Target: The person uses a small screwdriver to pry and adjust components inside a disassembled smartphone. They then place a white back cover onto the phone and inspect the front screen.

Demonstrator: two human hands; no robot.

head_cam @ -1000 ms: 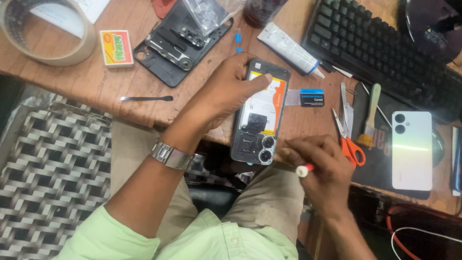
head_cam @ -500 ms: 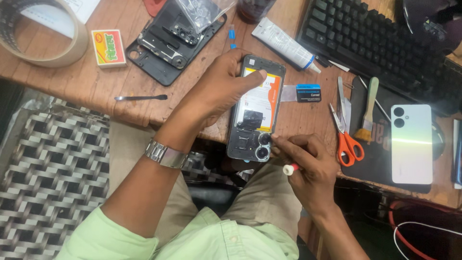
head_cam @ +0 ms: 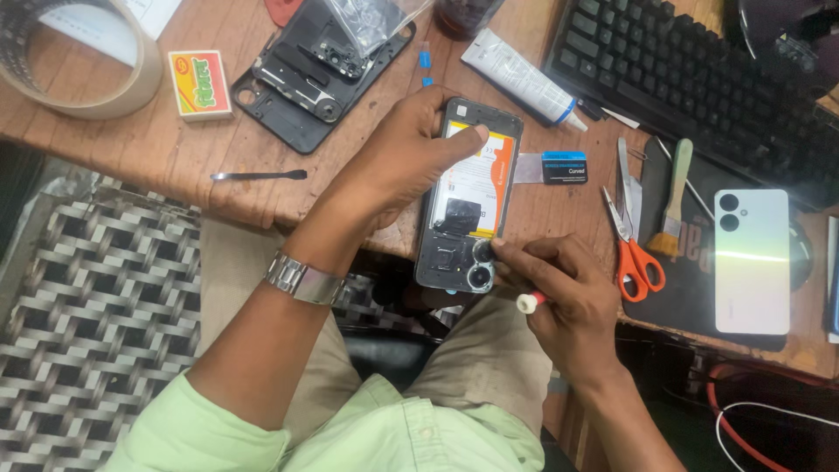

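At the camera lenses, the right hand (head_cam: 568,293) has brought its screwdriver (head_cam: 527,302) closer.

tape roll (head_cam: 105,92): cut off at far left edge | tool tip under right hand (head_cam: 568,297): hidden | keyboard (head_cam: 699,79): cut off at far edge
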